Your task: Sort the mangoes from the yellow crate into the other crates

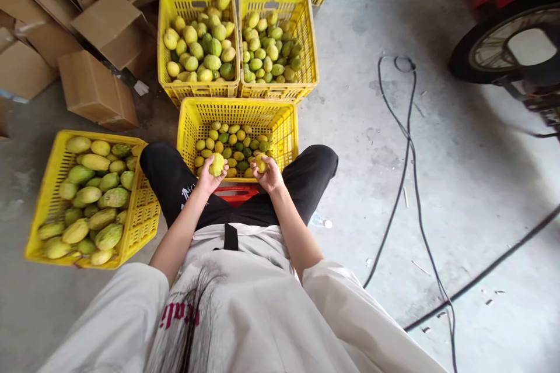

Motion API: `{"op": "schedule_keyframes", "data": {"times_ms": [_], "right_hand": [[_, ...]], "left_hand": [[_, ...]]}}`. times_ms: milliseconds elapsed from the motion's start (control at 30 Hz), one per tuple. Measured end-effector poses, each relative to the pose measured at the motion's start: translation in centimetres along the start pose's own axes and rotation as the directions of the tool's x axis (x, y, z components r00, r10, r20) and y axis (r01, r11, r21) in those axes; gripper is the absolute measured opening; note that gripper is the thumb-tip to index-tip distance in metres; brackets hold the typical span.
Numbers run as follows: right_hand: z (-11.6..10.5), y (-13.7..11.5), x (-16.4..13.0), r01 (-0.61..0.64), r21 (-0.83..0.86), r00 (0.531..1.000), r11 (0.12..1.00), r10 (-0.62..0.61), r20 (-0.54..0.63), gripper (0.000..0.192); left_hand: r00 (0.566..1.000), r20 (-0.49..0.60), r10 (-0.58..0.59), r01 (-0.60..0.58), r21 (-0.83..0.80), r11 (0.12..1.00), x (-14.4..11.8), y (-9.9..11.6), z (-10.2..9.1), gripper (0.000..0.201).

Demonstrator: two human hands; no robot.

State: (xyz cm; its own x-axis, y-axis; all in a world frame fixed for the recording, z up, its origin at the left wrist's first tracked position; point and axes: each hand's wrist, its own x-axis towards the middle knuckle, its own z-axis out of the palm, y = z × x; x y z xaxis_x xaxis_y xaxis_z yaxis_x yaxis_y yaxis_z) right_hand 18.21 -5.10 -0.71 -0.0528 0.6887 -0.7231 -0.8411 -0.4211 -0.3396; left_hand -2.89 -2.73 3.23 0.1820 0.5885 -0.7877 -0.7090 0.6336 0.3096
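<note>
Yellow-green fruit in left hand

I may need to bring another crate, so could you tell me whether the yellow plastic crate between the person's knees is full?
Not full: the yellow plastic crate holds one low layer of small fruit, its mesh walls bare above.

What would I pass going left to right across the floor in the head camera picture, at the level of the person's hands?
Yellow crate of large fruit → left hand holding a fruit → right hand holding a small fruit → black cable → dark hose.
</note>
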Motion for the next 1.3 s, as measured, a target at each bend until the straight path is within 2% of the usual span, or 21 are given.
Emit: {"op": "schedule_keyframes", "data": {"times_ms": [100,267,433,600,733,867,1033,1233,1300], "right_hand": [[-0.1,0.3,0.2,-0.018,-0.051,1.0,0.999,0.019,0.006,0.027],[-0.2,0.8,0.5,0.036,-0.145,0.999,0.989,-0.031,0.03,0.031],[-0.1,0.5,0.5,0.008,-0.051,0.999,0.999,-0.006,0.037,0.024],[0.0,0.2,0.4,0.033,0.053,0.999,0.998,-0.035,0.037,0.027],[-0.2,0.2,0.4,0.051,0.024,0.999,0.998,-0.052,0.015,0.024],[-0.4,0.2,0.3,0.032,-0.036,0.999,0.999,-0.031,0.015,0.033],[0.1,0.5,0.2,0.036,-0.101,0.999,0.994,-0.035,0.009,0.034],[0.3,0.2,0.2,0.0,-0.053,1.0,0.999,0.001,0.027,0.021],[0.2,0.2,0.3,-0.002,-0.034,1.0,0.999,0.002,0.016,0.02]], "left_hand": [[1.0,0.015,0.021,-0.021,0.02,1.0,0.2,-0.1,-0.2,0.017],[0.999,0.03,0.036,-0.037,0.038,0.999,0.7,-0.3,-0.7,0.032],[0.999,0.01,0.031,-0.031,-0.04,0.999,0.7,-0.3,-0.7,0.039],[1.0,-0.009,-0.02,0.02,0.007,1.0,1.0,-0.1,-0.6,0.033],[0.999,-0.046,-0.015,0.017,0.045,0.999,1.2,-0.2,-0.9,0.031],[1.0,-0.028,0.014,-0.012,0.082,0.997,1.1,-0.5,-0.9,0.028],[1.0,-0.006,0.025,-0.025,0.064,0.998,1.1,-0.5,-0.7,0.029],[0.996,-0.064,0.055,-0.056,-0.006,0.998,1.6,-0.3,-1.4,0.041],[0.998,-0.044,0.053,-0.052,0.005,0.999,1.6,-0.3,-1.4,0.041]]}}
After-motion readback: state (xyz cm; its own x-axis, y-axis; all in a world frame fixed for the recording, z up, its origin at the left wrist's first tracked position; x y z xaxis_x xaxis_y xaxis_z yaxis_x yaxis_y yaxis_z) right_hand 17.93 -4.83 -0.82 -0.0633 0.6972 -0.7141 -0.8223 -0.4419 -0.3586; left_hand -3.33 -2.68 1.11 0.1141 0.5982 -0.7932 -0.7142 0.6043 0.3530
